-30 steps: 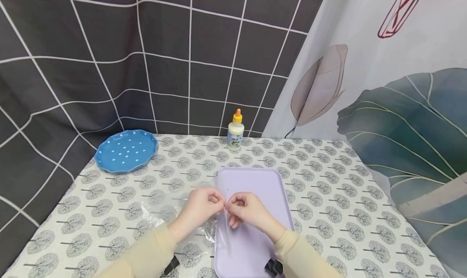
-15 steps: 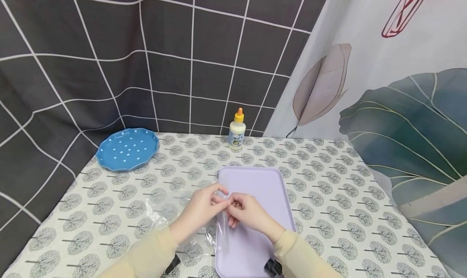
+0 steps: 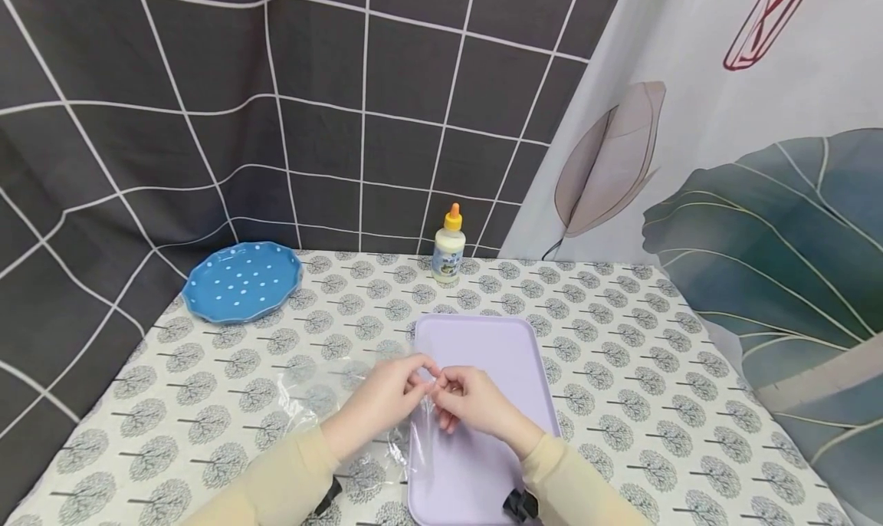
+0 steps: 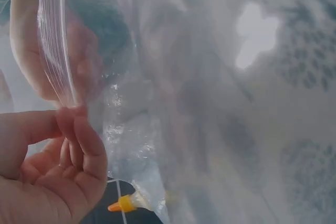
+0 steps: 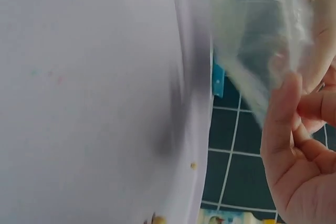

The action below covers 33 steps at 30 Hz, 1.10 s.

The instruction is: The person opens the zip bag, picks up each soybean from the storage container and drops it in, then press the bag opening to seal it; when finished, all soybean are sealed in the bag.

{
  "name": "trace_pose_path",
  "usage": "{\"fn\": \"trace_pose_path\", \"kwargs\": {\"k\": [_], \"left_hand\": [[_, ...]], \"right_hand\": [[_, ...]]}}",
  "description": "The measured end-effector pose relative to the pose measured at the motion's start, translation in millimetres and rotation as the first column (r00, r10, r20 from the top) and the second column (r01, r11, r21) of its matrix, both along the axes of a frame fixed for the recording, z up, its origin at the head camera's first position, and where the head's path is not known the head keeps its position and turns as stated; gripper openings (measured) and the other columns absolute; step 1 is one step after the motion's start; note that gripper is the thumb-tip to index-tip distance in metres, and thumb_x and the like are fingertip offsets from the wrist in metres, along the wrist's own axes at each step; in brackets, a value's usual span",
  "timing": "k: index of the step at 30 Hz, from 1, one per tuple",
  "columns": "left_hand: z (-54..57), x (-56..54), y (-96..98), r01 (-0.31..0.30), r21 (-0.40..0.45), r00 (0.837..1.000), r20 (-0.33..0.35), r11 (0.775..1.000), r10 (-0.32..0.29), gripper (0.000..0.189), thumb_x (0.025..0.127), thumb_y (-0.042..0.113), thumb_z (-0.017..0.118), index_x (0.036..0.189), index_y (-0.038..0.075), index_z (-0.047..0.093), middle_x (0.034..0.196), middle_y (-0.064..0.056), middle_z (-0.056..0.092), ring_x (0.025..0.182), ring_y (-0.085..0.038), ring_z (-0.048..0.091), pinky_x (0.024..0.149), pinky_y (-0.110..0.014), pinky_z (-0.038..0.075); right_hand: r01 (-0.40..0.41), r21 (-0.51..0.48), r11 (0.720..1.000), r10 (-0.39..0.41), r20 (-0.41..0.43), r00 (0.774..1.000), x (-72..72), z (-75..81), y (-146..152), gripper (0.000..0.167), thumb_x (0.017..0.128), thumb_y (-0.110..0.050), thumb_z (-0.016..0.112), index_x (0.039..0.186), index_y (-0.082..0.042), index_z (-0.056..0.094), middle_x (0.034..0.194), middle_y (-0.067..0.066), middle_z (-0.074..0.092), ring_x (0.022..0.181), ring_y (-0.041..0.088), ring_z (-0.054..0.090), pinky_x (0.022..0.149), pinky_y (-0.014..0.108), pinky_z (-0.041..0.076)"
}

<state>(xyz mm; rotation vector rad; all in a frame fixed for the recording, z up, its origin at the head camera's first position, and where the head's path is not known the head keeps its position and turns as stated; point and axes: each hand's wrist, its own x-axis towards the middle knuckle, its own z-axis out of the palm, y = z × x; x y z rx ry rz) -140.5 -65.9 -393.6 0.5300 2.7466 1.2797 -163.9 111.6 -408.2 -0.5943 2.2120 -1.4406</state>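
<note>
A clear plastic zip bag (image 3: 298,412) hangs between my hands over the left side of a lilac tray (image 3: 483,342) and spreads left across the cloth. My left hand (image 3: 386,392) pinches its edge between thumb and index finger. My right hand (image 3: 476,399) pinches the same edge, fingertips right beside the left ones. In the left wrist view the ridged zip strip (image 4: 55,35) runs up from the left fingertips. The right wrist view shows the right hand (image 5: 299,156) with the bag's film (image 5: 252,35) rising from its thumb and finger.
Behind the tray stands a glue bottle (image 3: 448,258) with a yellow and orange cap. A blue polka-dot plate (image 3: 241,281) sits at the back left, by the dark checked curtain (image 3: 310,143). Small yellowish bits (image 5: 193,166) lie at the tray's edge.
Both hands have shifted slightly right along the bag's edge. The left index finger lifted and then came down beside the right fingertips. Plate, bottle and tray stay put.
</note>
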Motion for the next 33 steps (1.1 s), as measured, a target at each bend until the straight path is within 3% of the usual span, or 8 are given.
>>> {"fn": "trace_pose_path", "kwargs": {"k": [8, 14, 17, 21, 27, 28, 30, 33], "left_hand": [[1.0, 2.8, -2.2, 0.002, -0.092, 0.994, -0.109, 0.996, -0.012, 0.036, 0.084, 0.003, 0.058, 0.118, 0.011, 0.063, 0.070, 0.013, 0.051, 0.058, 0.001, 0.045, 0.057, -0.017, 0.045], [3.7, 4.7, -2.8, -0.013, -0.161, 0.990, -0.137, 0.987, -0.010, 0.019, 0.086, 0.004, 0.056, 0.104, 0.012, 0.057, 0.067, 0.009, 0.052, 0.056, -0.002, 0.045, 0.053, -0.018, 0.045], [4.8, 5.3, -3.2, -0.015, -0.228, 0.986, -0.165, 0.974, -0.023, 0.015, 0.089, 0.005, 0.053, 0.101, 0.012, 0.059, 0.079, 0.001, 0.062, 0.064, -0.006, 0.052, 0.061, -0.021, 0.049], [5.4, 6.1, -5.0, -0.005, -0.303, 0.987, -0.152, 0.953, -0.043, 0.020, 0.091, 0.006, 0.052, 0.106, 0.009, 0.065, 0.098, -0.007, 0.067, 0.080, -0.014, 0.061, 0.073, -0.030, 0.053], [7.3, 8.9, -8.7, -0.028, -0.319, 0.992, -0.126, 0.947, -0.013, 0.029, 0.091, 0.010, 0.053, 0.116, 0.004, 0.066, 0.117, -0.015, 0.065, 0.108, -0.031, 0.062, 0.094, -0.044, 0.048], [7.4, 9.1, -9.3, -0.035, -0.315, 0.992, -0.125, 0.949, -0.005, 0.029, 0.090, 0.010, 0.054, 0.115, 0.003, 0.066, 0.116, -0.015, 0.066, 0.103, -0.030, 0.063, 0.091, -0.042, 0.050], [8.1, 9.0, -10.4, -0.047, -0.317, 0.992, -0.122, 0.947, 0.008, 0.023, 0.089, 0.013, 0.054, 0.104, 0.004, 0.070, 0.098, -0.013, 0.070, 0.085, -0.021, 0.065, 0.078, -0.034, 0.054], [9.4, 9.1, -12.2, -0.068, -0.307, 0.992, -0.121, 0.949, 0.032, 0.020, 0.091, 0.020, 0.057, 0.091, 0.007, 0.071, 0.076, -0.005, 0.068, 0.057, -0.006, 0.051, 0.057, -0.022, 0.047]], "right_hand": [[0.090, 0.007, 0.996, -0.090, -0.028, 0.996, -6.1, 3.3, 14, 0.012, 0.089, -0.006, 0.057, 0.085, 0.005, 0.059, 0.065, 0.014, 0.063, 0.048, 0.013, 0.057, 0.048, 0.029, 0.053], [0.091, 0.020, 0.996, -0.091, -0.008, 0.996, -7.6, 6.0, 18, 0.013, 0.088, -0.005, 0.058, 0.086, 0.008, 0.058, 0.069, 0.023, 0.063, 0.048, 0.013, 0.058, 0.049, 0.030, 0.054], [0.101, 0.030, 0.994, -0.101, 0.005, 0.995, -7.8, 6.3, 20, 0.013, 0.088, -0.005, 0.058, 0.085, 0.008, 0.057, 0.070, 0.024, 0.063, 0.049, 0.012, 0.058, 0.049, 0.030, 0.055], [0.116, 0.047, 0.992, -0.117, 0.007, 0.993, -8.6, 5.9, 24, 0.012, 0.088, -0.005, 0.058, 0.085, 0.007, 0.058, 0.070, 0.022, 0.063, 0.049, 0.012, 0.058, 0.050, 0.032, 0.055], [0.114, 0.056, 0.992, -0.115, 0.022, 0.993, -9.7, 5.0, 29, 0.012, 0.089, -0.005, 0.058, 0.085, 0.006, 0.058, 0.072, 0.020, 0.063, 0.050, 0.012, 0.059, 0.050, 0.031, 0.055], [0.111, 0.057, 0.992, -0.113, 0.022, 0.993, -9.8, 4.7, 30, 0.012, 0.089, -0.005, 0.058, 0.084, 0.006, 0.058, 0.071, 0.019, 0.063, 0.050, 0.013, 0.059, 0.050, 0.030, 0.055], [0.110, 0.062, 0.992, -0.111, 0.015, 0.994, -9.5, 4.4, 31, 0.011, 0.088, -0.005, 0.059, 0.084, 0.005, 0.058, 0.070, 0.016, 0.063, 0.051, 0.013, 0.059, 0.050, 0.031, 0.055], [0.112, 0.075, 0.991, -0.112, -0.006, 0.994, -8.9, 3.8, 34, 0.010, 0.088, -0.005, 0.060, 0.082, 0.003, 0.059, 0.067, 0.012, 0.063, 0.051, 0.013, 0.059, 0.050, 0.031, 0.055]]}}
